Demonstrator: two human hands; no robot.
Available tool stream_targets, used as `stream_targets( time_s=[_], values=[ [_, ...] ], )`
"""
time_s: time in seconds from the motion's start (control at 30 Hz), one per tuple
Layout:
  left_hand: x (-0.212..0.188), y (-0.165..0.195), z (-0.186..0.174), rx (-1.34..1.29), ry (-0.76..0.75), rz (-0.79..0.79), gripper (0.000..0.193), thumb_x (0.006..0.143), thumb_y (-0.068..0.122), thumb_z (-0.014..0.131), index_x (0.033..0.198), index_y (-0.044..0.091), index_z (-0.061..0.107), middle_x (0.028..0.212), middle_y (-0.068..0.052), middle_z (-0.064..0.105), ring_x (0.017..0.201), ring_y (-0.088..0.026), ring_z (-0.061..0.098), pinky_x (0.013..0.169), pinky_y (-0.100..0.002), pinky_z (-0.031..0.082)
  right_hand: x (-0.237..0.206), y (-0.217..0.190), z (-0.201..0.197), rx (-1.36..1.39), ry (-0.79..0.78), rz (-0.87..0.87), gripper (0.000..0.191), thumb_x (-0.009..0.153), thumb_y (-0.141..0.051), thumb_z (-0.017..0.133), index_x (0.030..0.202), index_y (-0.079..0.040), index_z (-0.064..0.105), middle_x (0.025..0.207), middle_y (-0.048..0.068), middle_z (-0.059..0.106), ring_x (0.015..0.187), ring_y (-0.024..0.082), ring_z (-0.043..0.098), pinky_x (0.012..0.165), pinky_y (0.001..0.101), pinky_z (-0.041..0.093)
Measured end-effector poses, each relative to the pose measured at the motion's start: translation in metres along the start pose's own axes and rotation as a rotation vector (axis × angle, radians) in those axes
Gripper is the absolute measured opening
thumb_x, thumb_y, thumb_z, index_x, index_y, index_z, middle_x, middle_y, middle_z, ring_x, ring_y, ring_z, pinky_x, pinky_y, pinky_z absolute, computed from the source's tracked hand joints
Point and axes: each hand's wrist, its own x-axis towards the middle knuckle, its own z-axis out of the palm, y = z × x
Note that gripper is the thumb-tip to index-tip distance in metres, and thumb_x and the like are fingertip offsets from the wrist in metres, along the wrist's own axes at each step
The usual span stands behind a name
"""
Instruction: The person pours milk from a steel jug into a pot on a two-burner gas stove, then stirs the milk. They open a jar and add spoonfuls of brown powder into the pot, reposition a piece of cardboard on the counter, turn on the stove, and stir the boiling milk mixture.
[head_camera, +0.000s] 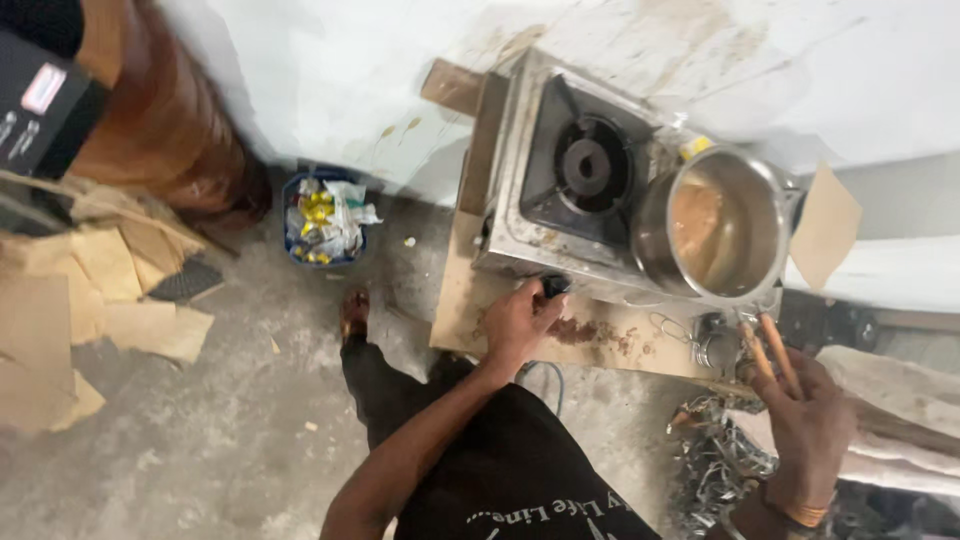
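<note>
Fingers (535, 300) on round black knob (555, 285)

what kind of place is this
Probably a rough, makeshift cooking corner. A two-burner gas stove sits on a low board, with a steel pot on one burner. The floor is bare concrete, with cardboard scraps and a small bin of rubbish against the stained wall.

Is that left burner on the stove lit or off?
Off, as far as it shows: the bare burner is dark, with no flame visible, though the left hand is on the black knob.
</note>
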Motion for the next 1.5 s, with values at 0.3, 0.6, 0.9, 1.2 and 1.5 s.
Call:
stream_targets(
  time_s=[0.3, 0.6, 0.9, 1.2, 1.5],
  values=[
    [0.001, 0.01, 0.002, 0.008, 0.007, -0.037, 0.038, 0.086, 0.045, 0.076, 0.09, 0.008, 0.069, 0.066, -0.007, 0.069, 0.058, -0.025, 0.068, 0.057, -0.041, 0.052, -0.009, 0.027, 0.017, 0.114, -0.061, 0.244, 0.054, 0.083, -0.03, 0.082, 0.132, -0.009, 0.074, 0.081, 0.014, 0.071, 0.068, 0.024, 0.063, 0.063, 0.0409, 0.049],
    [-0.016, -0.006, 0.012, -0.14, -0.043, -0.029, 0.03, 0.1, 0.033, 0.066, 0.089, 0.005, 0.067, 0.061, -0.002, 0.063, 0.057, -0.008, 0.058, 0.052, -0.029, 0.046, 0.012, 0.006, 0.02, 0.115, 0.012, 0.125, 0.055, 0.078, -0.039, 0.082, 0.125, -0.013, 0.072, 0.09, 0.01, 0.074, 0.074, 0.024, 0.07, 0.069, 0.04, 0.054],
    [-0.023, -0.008, 0.017, -0.1, -0.081, 0.079, 0.03, 0.107, 0.025, 0.056, 0.087, 0.003, 0.061, 0.068, 0.001, 0.058, 0.063, -0.007, 0.051, 0.056, -0.026, 0.043, 0.025, -0.007, 0.015, 0.108, 0.077, -0.013, 0.052, 0.081, -0.032, 0.081, 0.127, -0.015, 0.066, 0.094, 0.007, 0.073, 0.082, 0.029, 0.072, 0.067, 0.0434, 0.056],
    [-0.064, -0.027, -0.046, -0.086, 0.217, -0.004, 0.035, 0.109, 0.03, 0.054, 0.099, 0.0, 0.068, 0.084, -0.004, 0.061, 0.075, -0.01, 0.051, 0.067, -0.027, 0.041, 0.013, 0.023, -0.006, 0.225, 0.083, -0.124, 0.065, 0.085, -0.033, 0.079, 0.142, -0.012, 0.055, 0.107, 0.01, 0.067, 0.089, 0.03, 0.07, 0.071, 0.0431, 0.056],
    [-0.085, -0.091, -0.013, 0.296, -0.418, -0.481, 0.044, 0.109, 0.035, 0.051, 0.109, -0.003, 0.071, 0.097, -0.011, 0.068, 0.086, -0.017, 0.058, 0.077, -0.033, 0.047, -0.023, 0.09, 0.033, 0.653, 0.391, 0.05, 0.024, 0.109, 0.002, 0.059, 0.133, 0.002, 0.06, 0.116, 0.012, 0.071, 0.102, 0.018, 0.07, 0.092, 0.0296, 0.056]
  ],
)
